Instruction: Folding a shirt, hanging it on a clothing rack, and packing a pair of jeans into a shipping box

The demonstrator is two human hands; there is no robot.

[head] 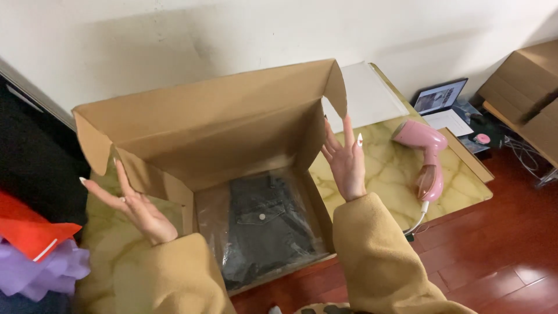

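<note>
An open cardboard box (221, 122) stands on a yellow marbled table (389, 174), its lid raised toward the wall. Inside lies a dark denim garment (264, 224) in a clear plastic bag. My left hand (131, 203) is raised at the box's left side, palm turned up, fingers spread, holding nothing. My right hand (346, 160) hovers at the box's right wall, fingers apart and pointing up, close to the lid's side flap. Both arms wear tan coat sleeves.
A pink handheld steamer (427, 160) with a white cord lies on the table to the right. A white board (363, 96) leans behind the box. A laptop (440, 97) and cardboard boxes (529, 87) sit on the red wooden floor. Red and purple fabric (35, 250) lies at the left.
</note>
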